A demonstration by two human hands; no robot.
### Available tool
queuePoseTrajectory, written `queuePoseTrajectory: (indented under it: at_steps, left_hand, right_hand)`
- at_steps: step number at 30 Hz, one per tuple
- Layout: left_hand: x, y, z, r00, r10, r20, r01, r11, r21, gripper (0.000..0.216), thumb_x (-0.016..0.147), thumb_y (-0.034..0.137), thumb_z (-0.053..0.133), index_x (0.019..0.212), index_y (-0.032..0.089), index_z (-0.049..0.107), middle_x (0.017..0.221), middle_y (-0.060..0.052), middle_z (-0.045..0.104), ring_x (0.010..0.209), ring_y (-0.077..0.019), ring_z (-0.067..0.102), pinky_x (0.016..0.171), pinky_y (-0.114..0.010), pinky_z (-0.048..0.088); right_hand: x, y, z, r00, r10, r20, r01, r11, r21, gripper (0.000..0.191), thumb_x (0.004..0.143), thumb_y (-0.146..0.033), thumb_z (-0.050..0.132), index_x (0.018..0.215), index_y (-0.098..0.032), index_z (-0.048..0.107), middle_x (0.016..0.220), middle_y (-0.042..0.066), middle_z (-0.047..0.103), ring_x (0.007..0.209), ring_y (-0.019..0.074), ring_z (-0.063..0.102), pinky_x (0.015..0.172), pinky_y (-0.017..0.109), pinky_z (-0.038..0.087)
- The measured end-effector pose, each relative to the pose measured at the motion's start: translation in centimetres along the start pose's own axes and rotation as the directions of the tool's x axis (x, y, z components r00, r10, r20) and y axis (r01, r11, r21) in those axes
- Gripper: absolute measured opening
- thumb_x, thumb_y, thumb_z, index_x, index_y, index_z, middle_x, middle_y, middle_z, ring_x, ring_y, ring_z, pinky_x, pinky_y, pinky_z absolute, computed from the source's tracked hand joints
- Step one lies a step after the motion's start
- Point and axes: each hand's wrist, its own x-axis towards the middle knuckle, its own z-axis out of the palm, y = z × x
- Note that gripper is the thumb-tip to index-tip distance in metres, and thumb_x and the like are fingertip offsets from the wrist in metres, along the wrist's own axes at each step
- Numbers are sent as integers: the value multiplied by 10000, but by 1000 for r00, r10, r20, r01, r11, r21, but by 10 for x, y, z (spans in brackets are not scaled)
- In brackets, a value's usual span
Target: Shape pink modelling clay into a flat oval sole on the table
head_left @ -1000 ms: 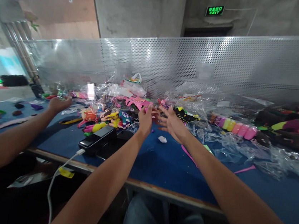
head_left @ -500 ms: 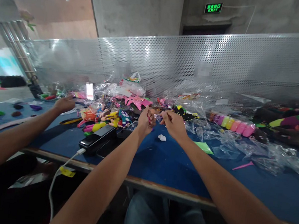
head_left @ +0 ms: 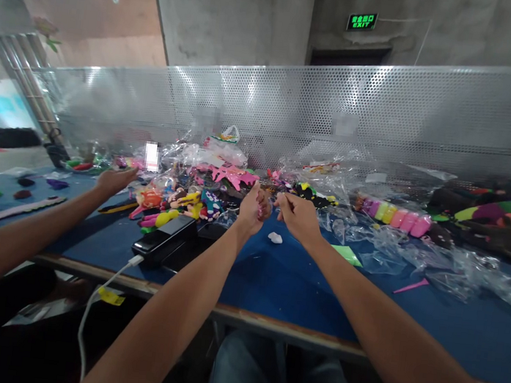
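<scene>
My left hand [head_left: 254, 208] is held over the blue table with its fingers curled in; whatever it holds is too small or hidden to make out. Just right of it, my right hand [head_left: 299, 217] is closed with thumb and fingers bent together, and its contents are hidden too. A narrow gap separates the two hands. Below them a small white lump [head_left: 275, 237] lies on the table. Behind the hands is a pink splat-shaped piece [head_left: 232, 176], and to the right lies a light green sheet [head_left: 346, 255].
A black power bank [head_left: 165, 236] with a white cable [head_left: 103, 288] sits left of my arms. Colourful clay-like figures [head_left: 189, 204] and clear plastic bags [head_left: 432, 261] crowd the back. A pink tool [head_left: 411, 287] lies right. A co-worker's hands [head_left: 118, 181] work at left.
My hands have shifted slightly, staying close together with the fingers still curled. At left, the co-worker's far hand has straightened its fingers and now lies flatter.
</scene>
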Motion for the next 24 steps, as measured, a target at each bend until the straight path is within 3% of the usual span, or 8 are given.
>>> queuePoseTrajectory:
  at_steps: [4, 6, 8, 12, 15, 18, 21, 24]
  left_hand:
    - [1, 0, -5, 998, -5, 69, 15, 989, -147, 364, 877, 447, 532, 640, 174, 500, 587, -3, 564, 513, -116, 556, 504, -232, 460]
    - [1, 1, -5, 993, -58, 100, 75, 982, -175, 285, 877, 374, 530, 676, 172, 538, 668, -18, 621, 623, -141, 616, 647, -281, 511]
    - [-1, 1, -3, 976, -134, 169, 163, 971, -176, 235, 880, 292, 520, 680, 173, 551, 649, -6, 616, 619, -133, 616, 683, -283, 505]
    - [-8, -1, 2, 874, -316, 369, 367, 927, -75, 286, 923, 385, 467, 847, 162, 628, 722, -36, 650, 643, -158, 632, 695, -317, 507]
    - [-12, -1, 4, 807, -367, 462, 418, 908, -9, 452, 910, 558, 418, 912, 157, 626, 831, -85, 674, 774, -225, 663, 779, -415, 515]
    - [-10, 0, 2, 814, -344, 467, 402, 915, -25, 468, 896, 608, 403, 911, 185, 602, 815, -73, 664, 847, -251, 668, 832, -475, 505]
    - [-6, 0, 0, 888, -277, 366, 314, 948, -44, 409, 899, 588, 424, 1112, 266, 558, 898, -47, 661, 872, -244, 673, 869, -523, 493]
    - [-3, -1, -2, 954, -155, 255, 167, 986, -24, 411, 910, 512, 463, 1280, 332, 465, 1044, -43, 650, 888, -224, 674, 886, -510, 498]
  right_hand:
    - [1, 3, 0, 993, -37, -110, 29, 997, -72, 332, 953, -390, 397, 862, -204, 657, 690, 35, 679, 659, 192, 632, 662, 291, 453]
    - [3, 6, 0, 969, -148, -197, 123, 983, -136, 279, 936, -352, 431, 968, -185, 653, 879, 81, 693, 848, 226, 633, 802, 343, 474]
    - [5, 10, -2, 931, -278, -237, 226, 948, -225, 315, 910, -348, 482, 1120, -160, 624, 1107, 132, 645, 1072, 263, 565, 962, 414, 428]
    - [10, 21, -5, 896, -431, -108, 372, 861, -346, 503, 860, -394, 575, 1305, -162, 543, 1367, 144, 506, 1293, 300, 412, 1095, 494, 316]
    - [14, 30, -5, 884, -465, 47, 461, 849, -258, 326, 890, -361, 537, 1139, -190, 660, 1226, 105, 634, 1181, 260, 541, 1038, 440, 408]
    - [18, 36, -5, 928, -373, 21, 373, 921, -118, 262, 919, -307, 480, 976, -213, 717, 1021, 70, 723, 967, 214, 659, 866, 355, 515]
    - [21, 34, -8, 988, -123, -90, 128, 990, 55, 269, 902, -373, 506, 962, -221, 719, 884, 45, 745, 746, 195, 692, 682, 309, 536]
    - [21, 26, -11, 990, 137, -18, -128, 961, 247, 431, 853, -554, 520, 748, -177, 701, 564, 25, 668, 394, 137, 556, 432, 254, 443]
